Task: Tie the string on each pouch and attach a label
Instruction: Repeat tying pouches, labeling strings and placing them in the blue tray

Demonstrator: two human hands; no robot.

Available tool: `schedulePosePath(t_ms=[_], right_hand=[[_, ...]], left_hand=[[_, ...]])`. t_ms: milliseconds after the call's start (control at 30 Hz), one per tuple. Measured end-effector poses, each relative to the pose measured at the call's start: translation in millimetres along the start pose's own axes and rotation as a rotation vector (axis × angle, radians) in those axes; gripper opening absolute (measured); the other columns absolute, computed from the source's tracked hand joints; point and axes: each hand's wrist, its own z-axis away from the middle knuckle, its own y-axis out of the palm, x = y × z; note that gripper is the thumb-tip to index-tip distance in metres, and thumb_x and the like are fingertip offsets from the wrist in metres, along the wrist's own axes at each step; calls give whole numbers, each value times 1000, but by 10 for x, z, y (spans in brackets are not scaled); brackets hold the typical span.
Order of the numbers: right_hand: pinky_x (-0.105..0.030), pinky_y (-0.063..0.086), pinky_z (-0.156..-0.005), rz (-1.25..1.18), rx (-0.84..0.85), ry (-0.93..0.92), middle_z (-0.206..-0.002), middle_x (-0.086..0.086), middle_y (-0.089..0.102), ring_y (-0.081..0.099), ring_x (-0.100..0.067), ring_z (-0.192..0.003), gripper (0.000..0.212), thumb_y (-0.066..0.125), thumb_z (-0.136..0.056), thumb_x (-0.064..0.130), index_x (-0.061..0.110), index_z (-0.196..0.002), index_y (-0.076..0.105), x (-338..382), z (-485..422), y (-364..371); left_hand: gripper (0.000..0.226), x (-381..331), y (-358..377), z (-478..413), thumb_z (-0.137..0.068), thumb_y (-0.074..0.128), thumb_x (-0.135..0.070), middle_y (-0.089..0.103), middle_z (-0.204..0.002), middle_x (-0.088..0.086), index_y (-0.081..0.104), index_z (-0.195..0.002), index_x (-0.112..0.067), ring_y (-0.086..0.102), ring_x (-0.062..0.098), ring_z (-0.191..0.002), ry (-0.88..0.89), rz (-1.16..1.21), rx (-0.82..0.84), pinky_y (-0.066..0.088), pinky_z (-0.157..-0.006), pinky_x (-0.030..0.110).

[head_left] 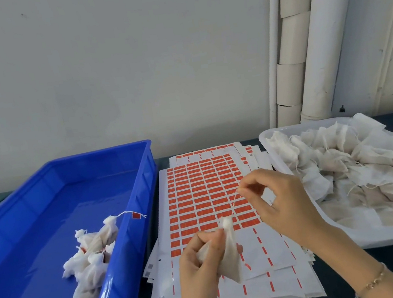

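While beside blue tray, label sheets

Print on the red labels is too blurred to read.

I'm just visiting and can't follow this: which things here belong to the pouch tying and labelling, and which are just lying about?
In the job: left hand gripping a pouch; right hand pinching its string; red label sheets; blue crate of tied pouches; white tray of heaped pouches.
Just there: wall pipes; bracelet.
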Motion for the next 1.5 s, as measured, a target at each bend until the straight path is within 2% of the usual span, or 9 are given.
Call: schedulePosePath(t_ms=[133,267,433,700,867,1033,1167,1333,1500], right_hand=[[-7,49,-77,-88,157,46,-87,24,63,62,2,-90,10,67,-84,27,34,-86,61,-79,52,28],[-14,49,-86,-85,281,179,-99,27,63,59,5,-97,18,67,-85,33,47,-92,58,-308,309,133],[-27,18,-114,181,771,340,-135,47,3,11,15,-130,67,63,-75,64,67,-123,18,-747,743,99],[-28,21,-118,375,447,135,-129,38,29,21,17,-122,41,60,-88,40,48,-126,45,-872,821,112],[-27,-5,-114,364,678,192,-140,45,-7,-12,16,-133,64,56,-79,63,68,-126,13,-912,769,166],[-22,9,-115,327,623,205,-130,44,18,13,19,-126,41,56,-86,57,63,-119,33,-905,730,210],[-27,28,-113,308,439,121,-125,29,49,40,7,-122,32,66,-84,43,38,-116,62,-903,794,288],[-10,24,-104,291,568,172,-113,42,42,41,15,-109,32,59,-84,53,44,-114,61,-811,676,426],[-9,36,-95,142,587,256,-120,22,59,53,5,-107,27,61,-90,39,33,-115,66,-687,309,846]], left_hand=[[45,79,-26,-57,-69,67,-42,74,-81,6,60,-106,-17,72,29,-80,-21,-158,204,57,-77,38],[31,270,0,-67,-91,48,-40,60,-57,1,63,-93,-13,71,21,-68,-24,-343,294,52,-70,19],[25,431,-120,-241,-99,44,-27,60,-53,-2,62,-93,-11,69,16,-60,-21,-366,65,47,-50,14],[17,628,-390,-378,-98,48,-22,69,-66,-3,62,-92,-13,68,13,-60,-77,-366,-231,46,-63,20],[18,619,-421,-371,-98,49,-25,70,-78,4,63,-91,-16,68,9,-58,-133,-335,-284,43,-57,17],[11,654,-381,-412,-95,55,-27,69,-88,-8,63,-90,-21,63,7,-79,-148,-439,-251,40,-60,15],[5,698,-371,-392,-90,63,-26,68,-86,-16,64,-85,-24,63,6,-84,-87,-506,-209,43,-63,14],[4,713,-347,-380,-90,62,-27,66,-88,-16,63,-86,-26,61,4,-86,-72,-523,-228,41,-64,13],[6,742,-330,-308,-90,63,-25,69,-86,-13,66,-85,-27,62,5,-88,18,-527,-235,46,-75,17]])
